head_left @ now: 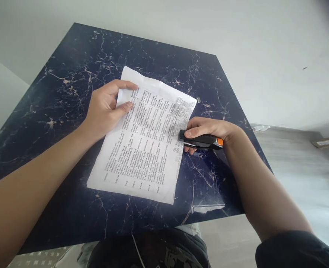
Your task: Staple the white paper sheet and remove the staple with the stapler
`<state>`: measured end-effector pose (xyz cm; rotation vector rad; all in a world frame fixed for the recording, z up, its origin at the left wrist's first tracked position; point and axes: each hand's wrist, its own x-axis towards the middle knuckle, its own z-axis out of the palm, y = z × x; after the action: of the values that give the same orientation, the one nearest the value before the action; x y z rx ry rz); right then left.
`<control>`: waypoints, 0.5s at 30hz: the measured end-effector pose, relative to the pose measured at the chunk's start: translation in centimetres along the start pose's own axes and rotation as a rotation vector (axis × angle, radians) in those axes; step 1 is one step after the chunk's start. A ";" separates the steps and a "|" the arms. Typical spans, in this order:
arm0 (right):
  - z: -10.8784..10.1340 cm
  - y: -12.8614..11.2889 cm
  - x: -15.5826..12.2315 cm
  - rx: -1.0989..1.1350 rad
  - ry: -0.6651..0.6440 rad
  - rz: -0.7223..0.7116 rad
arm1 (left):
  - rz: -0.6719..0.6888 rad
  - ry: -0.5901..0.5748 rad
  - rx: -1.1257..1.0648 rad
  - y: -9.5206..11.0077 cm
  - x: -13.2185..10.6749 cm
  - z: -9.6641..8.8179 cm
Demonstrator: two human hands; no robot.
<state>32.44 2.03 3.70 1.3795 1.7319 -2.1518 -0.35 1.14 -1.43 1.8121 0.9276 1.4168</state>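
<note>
Printed sheets of paper [144, 149] lie slantwise over the dark marbled table, in a thin stack as far as the edges show. My left hand [108, 106] grips their left edge, thumb and index finger on top of the print, the other fingers hidden beneath. In my right hand [206, 128] is a black stapler [202, 140] with an orange end. Its front end overlaps the right edge of the paper about halfway down. My right thumb presses on top of the stapler, and fingertips show under it.
The table [77, 67] has a blue-black veined top with a pale wall behind it. A small metallic bit [198, 99] lies by the paper's upper right corner. Near the front edge is a thin strip [207, 207]. A brown box [325, 143] sits on the floor at right.
</note>
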 end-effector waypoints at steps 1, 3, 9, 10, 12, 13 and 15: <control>0.2 0.0 0.1 0.008 0.025 -0.008 | -0.002 0.003 -0.001 0.0 0.0 -0.1; 0.5 0.0 0.3 0.019 0.059 -0.024 | -0.009 0.014 -0.004 -0.1 0.0 -0.2; 0.2 0.1 0.1 -0.007 -0.044 -0.048 | 0.009 0.003 0.014 -0.2 0.2 -0.5; 0.0 0.2 0.0 -0.027 -0.090 -0.058 | 0.010 -0.004 0.024 -0.3 0.2 -0.6; -0.7 0.4 -0.3 -0.069 -0.150 -0.085 | 0.021 -0.006 0.040 -0.4 0.3 -0.6; -1.1 0.5 -0.4 -0.085 -0.152 -0.094 | 0.029 0.001 0.047 -0.5 0.3 -0.7; -1.9 0.8 -0.8 -0.099 -0.114 -0.099 | 0.038 0.018 0.052 -0.6 0.3 -0.7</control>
<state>34.52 2.88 3.66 1.1486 1.8719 -2.1145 -1.07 1.77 -1.62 1.8672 0.9521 1.4466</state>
